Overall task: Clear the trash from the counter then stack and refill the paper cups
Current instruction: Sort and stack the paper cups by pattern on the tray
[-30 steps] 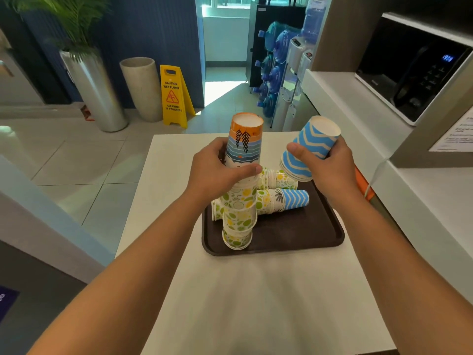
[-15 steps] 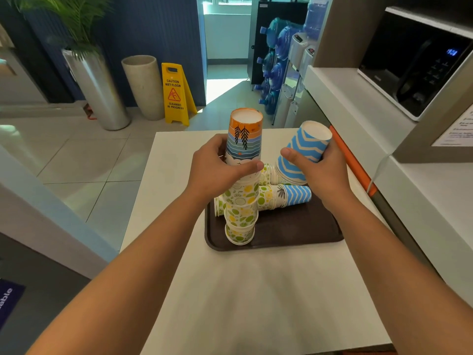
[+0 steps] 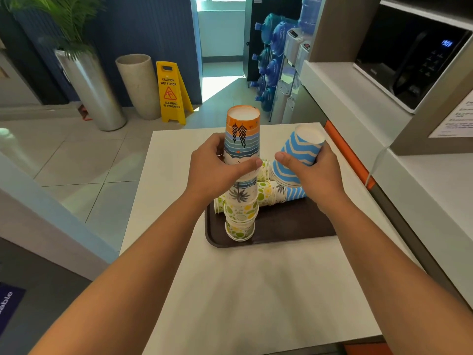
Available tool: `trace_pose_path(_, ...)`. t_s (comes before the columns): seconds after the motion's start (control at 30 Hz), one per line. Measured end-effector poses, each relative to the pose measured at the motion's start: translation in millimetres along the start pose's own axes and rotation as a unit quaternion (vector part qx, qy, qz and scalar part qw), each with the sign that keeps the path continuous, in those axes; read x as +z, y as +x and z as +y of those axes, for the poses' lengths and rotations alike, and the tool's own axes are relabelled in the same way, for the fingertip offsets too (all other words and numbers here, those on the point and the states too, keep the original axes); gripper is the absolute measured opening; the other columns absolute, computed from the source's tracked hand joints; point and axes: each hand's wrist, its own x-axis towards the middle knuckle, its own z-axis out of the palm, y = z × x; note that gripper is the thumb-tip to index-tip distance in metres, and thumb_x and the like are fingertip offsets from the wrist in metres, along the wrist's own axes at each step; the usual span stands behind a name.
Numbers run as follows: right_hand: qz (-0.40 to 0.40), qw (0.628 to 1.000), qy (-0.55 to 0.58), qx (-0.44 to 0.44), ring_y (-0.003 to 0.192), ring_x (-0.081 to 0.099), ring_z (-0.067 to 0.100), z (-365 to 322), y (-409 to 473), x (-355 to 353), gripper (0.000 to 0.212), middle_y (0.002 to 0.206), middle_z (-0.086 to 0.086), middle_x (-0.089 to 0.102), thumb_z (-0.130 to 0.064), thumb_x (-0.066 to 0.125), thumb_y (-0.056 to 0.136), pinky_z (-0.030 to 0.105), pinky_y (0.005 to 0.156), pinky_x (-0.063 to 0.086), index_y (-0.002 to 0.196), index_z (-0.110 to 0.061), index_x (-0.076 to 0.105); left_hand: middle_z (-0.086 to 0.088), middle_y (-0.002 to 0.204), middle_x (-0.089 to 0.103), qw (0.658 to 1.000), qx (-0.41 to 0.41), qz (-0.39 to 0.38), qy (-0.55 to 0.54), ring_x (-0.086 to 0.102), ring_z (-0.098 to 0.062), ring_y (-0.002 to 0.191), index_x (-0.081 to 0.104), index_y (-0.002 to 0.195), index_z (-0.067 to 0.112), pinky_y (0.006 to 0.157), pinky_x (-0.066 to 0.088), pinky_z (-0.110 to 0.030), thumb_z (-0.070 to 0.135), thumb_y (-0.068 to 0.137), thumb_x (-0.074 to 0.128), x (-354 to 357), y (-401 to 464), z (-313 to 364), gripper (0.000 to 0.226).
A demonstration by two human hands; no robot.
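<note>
Left hand (image 3: 217, 167) wraps the cup stack (image 3: 240, 175); right hand (image 3: 312, 172), at 3 o'clock, grips a blue cup (image 3: 297, 152). Paper cups look light and crushable, so hold the sides gently.

Upside-down cup stack (image 3: 240, 190) upright on tray, blue zigzag cup (image 3: 297, 156) tilted

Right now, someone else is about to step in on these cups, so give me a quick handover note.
Left hand grips the upside-down cup stack standing on the brown tray.
Right hand holds a blue zigzag cup, tilted, beside the stack.
More nested cups lie on their sides on the tray.
Done: most cups stacked.
Left: add the blue cup, stack the lying ones, refill.
</note>
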Motion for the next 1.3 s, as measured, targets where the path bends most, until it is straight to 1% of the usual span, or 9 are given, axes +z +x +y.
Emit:
trace_pose_path(0.17, 0.015, 1.000, -0.001, -0.009, 0.106, 0.064, 0.006, -1, 1, -15, 0.059, 0.118, -0.007, 0.065, -0.034, 0.084, 0.071, 0.026, 0.091, 0.054, 0.120, -0.026, 0.051, 0.014, 0.110, 0.069, 0.999, 0.035, 0.021, -0.014, 0.065, 0.002, 0.098, 0.061, 0.118, 0.024, 0.084, 0.056, -0.022, 0.045, 0.063, 0.088, 9, 5, 19, 0.065)
trace_pose_path(0.27, 0.033, 0.999, -0.014, -0.015, 0.105, 0.065, 0.008, 3, 4, -31, 0.060, 0.117, -0.006, 0.066, -0.035, 0.085, 0.070, 0.028, 0.090, 0.055, 0.120, -0.025, 0.052, 0.015, 0.108, 0.069, 0.997, 0.071, 0.024, -0.018, 0.064, 0.004, 0.097, 0.060, 0.117, 0.024, 0.083, 0.055, -0.020, 0.045, 0.063, 0.088, 22, 10, 39, 0.064)
trace_pose_path(0.43, 0.043, 0.999, -0.031, 0.000, 0.092, 0.060, -0.008, 23, 13, -61, 0.056, 0.103, -0.021, 0.062, -0.032, 0.085, 0.071, 0.009, 0.077, 0.050, 0.114, -0.031, 0.049, 0.019, 0.102, 0.066, 0.993, 0.109, 0.023, -0.034, 0.062, 0.008, 0.093, 0.059, 0.114, 0.024, 0.079, 0.053, -0.013, 0.044, 0.064, 0.089, 51, 18, 63, 0.062)
trace_pose_path(0.53, 0.027, 0.998, -0.053, 0.016, 0.097, 0.062, -0.004, 48, 18, -74, 0.060, 0.110, -0.014, 0.064, -0.032, 0.087, 0.068, 0.019, 0.086, 0.052, 0.116, -0.030, 0.051, 0.017, 0.104, 0.067, 0.992, 0.114, 0.020, -0.050, 0.063, 0.005, 0.094, 0.058, 0.114, 0.021, 0.081, 0.053, -0.015, 0.042, 0.065, 0.088, 74, 17, 69, 0.062)
trace_pose_path(0.7, 0.017, 0.995, -0.058, 0.075, 0.103, 0.065, 0.011, 104, 24, -91, 0.064, 0.114, -0.005, 0.066, -0.033, 0.088, 0.066, 0.037, 0.093, 0.055, 0.118, -0.021, 0.054, 0.020, 0.101, 0.064, 0.996, 0.065, -0.029, -0.055, 0.060, 0.014, 0.091, 0.054, 0.111, 0.022, 0.079, 0.048, -0.007, 0.032, 0.067, 0.089, 125, 5, 52, 0.057)
trace_pose_path(0.97, -0.059, 0.990, -0.084, 0.101, 0.107, 0.061, 0.015, 174, 39, -98, 0.069, 0.115, -0.004, 0.063, -0.027, 0.091, 0.063, 0.033, 0.092, 0.053, 0.120, -0.022, 0.051, 0.014, 0.103, 0.066, 0.999, -0.008, -0.032, -0.030, 0.062, 0.011, 0.090, 0.053, 0.110, 0.023, 0.073, 0.046, -0.005, 0.028, 0.067, 0.089, 176, 8, 11, 0.057)
trace_pose_path(1.07, -0.093, 0.985, -0.098, 0.107, 0.107, 0.058, 0.013, 196, 41, -99, 0.068, 0.115, -0.006, 0.060, -0.027, 0.090, 0.063, 0.023, 0.087, 0.048, 0.118, -0.027, 0.050, 0.010, 0.105, 0.066, 0.999, -0.026, -0.027, -0.019, 0.063, 0.009, 0.091, 0.053, 0.110, 0.024, 0.074, 0.047, -0.006, 0.029, 0.068, 0.089, 190, 15, -3, 0.056)
trace_pose_path(1.17, -0.122, 0.980, -0.103, 0.116, 0.106, 0.058, 0.013, 213, 44, -103, 0.069, 0.113, -0.006, 0.060, -0.025, 0.092, 0.061, 0.015, 0.082, 0.044, 0.115, -0.032, 0.050, 0.010, 0.108, 0.066, 0.998, -0.052, -0.031, -0.024, 0.064, 0.004, 0.096, 0.054, 0.114, 0.022, 0.082, 0.051, -0.015, 0.031, 0.068, 0.088, 205, 22, -19, 0.059)
trace_pose_path(1.3, -0.161, 0.973, -0.097, 0.134, 0.112, 0.058, 0.015, 230, 45, -113, 0.080, 0.120, -0.004, 0.062, -0.020, 0.094, 0.056, 0.032, 0.097, 0.050, 0.121, -0.030, 0.050, 0.014, 0.110, 0.065, 0.995, -0.077, -0.049, -0.025, 0.063, 0.004, 0.102, 0.053, 0.118, 0.025, 0.089, 0.052, -0.023, 0.033, 0.068, 0.088, 229, 31, -38, 0.062)
